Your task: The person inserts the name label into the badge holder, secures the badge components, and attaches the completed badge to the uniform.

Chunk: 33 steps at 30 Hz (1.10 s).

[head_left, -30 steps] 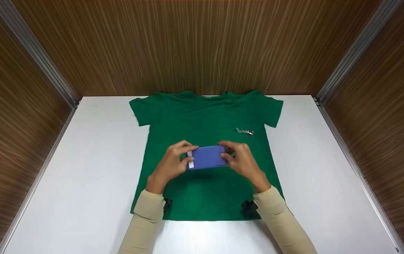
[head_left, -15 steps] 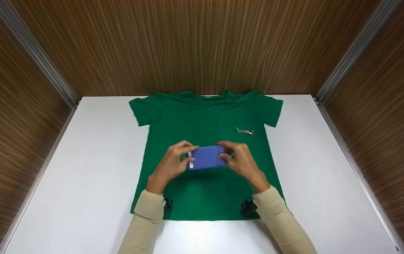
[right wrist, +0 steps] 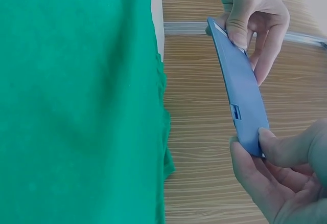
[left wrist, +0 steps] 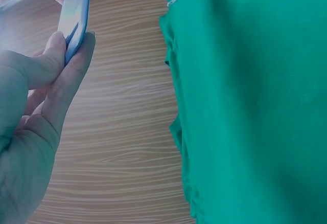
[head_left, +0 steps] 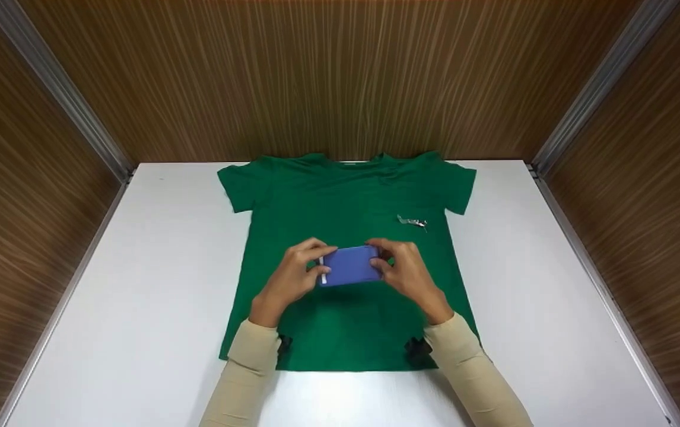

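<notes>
A flat blue card holder (head_left: pixel 350 265) is held level above a green T-shirt (head_left: pixel 340 332), with a thin white card edge (head_left: pixel 324 274) showing at its left end. My left hand (head_left: pixel 292 276) pinches that left end between thumb and fingers. Pinching the opposite end is my right hand (head_left: pixel 408 270). The right wrist view shows a small slot in the face of the card holder (right wrist: pixel 240 86) near the right hand (right wrist: pixel 281 170). A badge strap clip (head_left: pixel 413 222), clear with silver metal, lies on the shirt's upper right chest.
The T-shirt lies spread on a white table (head_left: pixel 168 284), its collar at the back edge. Wood-patterned panels (head_left: pixel 340 77) with grey metal corner strips stand at the back and both sides.
The white strip at the holder's left end has become narrower. My left hand has shifted slightly to the right; the right hand stays nearly still.
</notes>
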{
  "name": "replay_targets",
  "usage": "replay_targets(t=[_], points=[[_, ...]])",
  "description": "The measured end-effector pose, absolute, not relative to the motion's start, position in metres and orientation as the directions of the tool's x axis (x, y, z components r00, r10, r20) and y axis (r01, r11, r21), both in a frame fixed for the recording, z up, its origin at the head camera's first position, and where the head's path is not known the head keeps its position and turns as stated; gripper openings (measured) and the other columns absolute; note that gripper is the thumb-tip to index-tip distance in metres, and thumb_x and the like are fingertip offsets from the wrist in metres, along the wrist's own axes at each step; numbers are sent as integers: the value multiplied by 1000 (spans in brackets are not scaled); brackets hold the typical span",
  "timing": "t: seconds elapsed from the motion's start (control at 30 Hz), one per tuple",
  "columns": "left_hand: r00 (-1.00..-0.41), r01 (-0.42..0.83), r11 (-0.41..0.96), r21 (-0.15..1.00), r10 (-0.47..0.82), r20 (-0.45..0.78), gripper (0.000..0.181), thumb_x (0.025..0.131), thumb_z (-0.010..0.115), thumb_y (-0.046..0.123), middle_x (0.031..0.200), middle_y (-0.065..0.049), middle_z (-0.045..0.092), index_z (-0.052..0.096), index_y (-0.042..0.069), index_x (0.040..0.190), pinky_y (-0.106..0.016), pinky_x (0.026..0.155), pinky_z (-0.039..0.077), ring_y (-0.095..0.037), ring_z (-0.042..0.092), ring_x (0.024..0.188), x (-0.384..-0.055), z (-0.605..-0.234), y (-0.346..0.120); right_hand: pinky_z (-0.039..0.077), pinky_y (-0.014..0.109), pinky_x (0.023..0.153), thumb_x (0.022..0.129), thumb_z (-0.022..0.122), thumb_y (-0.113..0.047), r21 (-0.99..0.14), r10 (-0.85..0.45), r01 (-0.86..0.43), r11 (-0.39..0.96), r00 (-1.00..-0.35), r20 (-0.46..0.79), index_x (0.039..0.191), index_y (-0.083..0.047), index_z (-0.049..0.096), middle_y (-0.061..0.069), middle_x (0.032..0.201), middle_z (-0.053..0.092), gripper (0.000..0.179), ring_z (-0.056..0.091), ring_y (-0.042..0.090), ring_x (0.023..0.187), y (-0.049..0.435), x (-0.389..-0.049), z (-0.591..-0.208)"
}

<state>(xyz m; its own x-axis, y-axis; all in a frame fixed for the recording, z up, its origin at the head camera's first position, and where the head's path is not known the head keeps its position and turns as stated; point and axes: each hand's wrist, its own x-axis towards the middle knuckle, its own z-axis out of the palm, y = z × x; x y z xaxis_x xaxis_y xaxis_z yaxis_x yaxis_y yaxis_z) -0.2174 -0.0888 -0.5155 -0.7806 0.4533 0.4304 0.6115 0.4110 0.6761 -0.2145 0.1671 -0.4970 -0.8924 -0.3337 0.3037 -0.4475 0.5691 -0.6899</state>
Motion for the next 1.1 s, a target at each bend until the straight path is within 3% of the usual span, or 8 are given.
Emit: replay_targets(t=[0.3, 0.47, 0.73, 0.97, 1.1], points=[[-783, 611, 419, 672, 449, 431, 34, 95, 70, -1, 117, -17, 67, 71, 0, 128, -43, 91, 59, -28, 68, 107, -217, -518, -86, 64, 46, 78, 97, 67, 1, -698, -341, -448, 559, -891, 299, 126, 3, 70, 22, 114, 76, 29, 77, 31, 93, 167, -215, -499], [-776, 618, 404, 674, 450, 442, 33, 97, 67, -2, 118, -17, 66, 70, 0, 130, -45, 89, 59, -28, 67, 106, -217, -519, -85, 64, 46, 73, 96, 67, 3, -735, -352, -432, 523, -895, 275, 127, 3, 70, 22, 113, 75, 30, 77, 31, 88, 173, -217, -497], [-798, 585, 391, 711, 433, 418, 31, 98, 68, 4, 117, -18, 66, 70, 1, 129, -42, 74, 63, -28, 67, 103, -217, -518, -83, 63, 42, 72, 98, 65, 2, -758, -373, -427, 493, -891, 260, 126, 0, 69, 21, 110, 75, 28, 74, 30, 83, 175, -217, -494], [-815, 563, 404, 721, 413, 405, 31, 96, 73, 11, 112, -14, 71, 73, 3, 125, -43, 89, 60, -24, 69, 102, -217, -518, -83, 59, 30, 70, 97, 67, 2, -774, -363, -403, 488, -900, 240, 125, 0, 70, 20, 105, 75, 29, 69, 22, 77, 176, -218, -496], [-816, 561, 405, 722, 417, 400, 31, 96, 73, 11, 112, -13, 72, 73, 4, 126, -43, 88, 60, -24, 69, 101, -216, -517, -83, 57, 26, 69, 96, 69, 1, -784, -352, -386, 486, -908, 229, 124, -1, 72, 19, 102, 75, 28, 69, 20, 75, 176, -218, -494]])
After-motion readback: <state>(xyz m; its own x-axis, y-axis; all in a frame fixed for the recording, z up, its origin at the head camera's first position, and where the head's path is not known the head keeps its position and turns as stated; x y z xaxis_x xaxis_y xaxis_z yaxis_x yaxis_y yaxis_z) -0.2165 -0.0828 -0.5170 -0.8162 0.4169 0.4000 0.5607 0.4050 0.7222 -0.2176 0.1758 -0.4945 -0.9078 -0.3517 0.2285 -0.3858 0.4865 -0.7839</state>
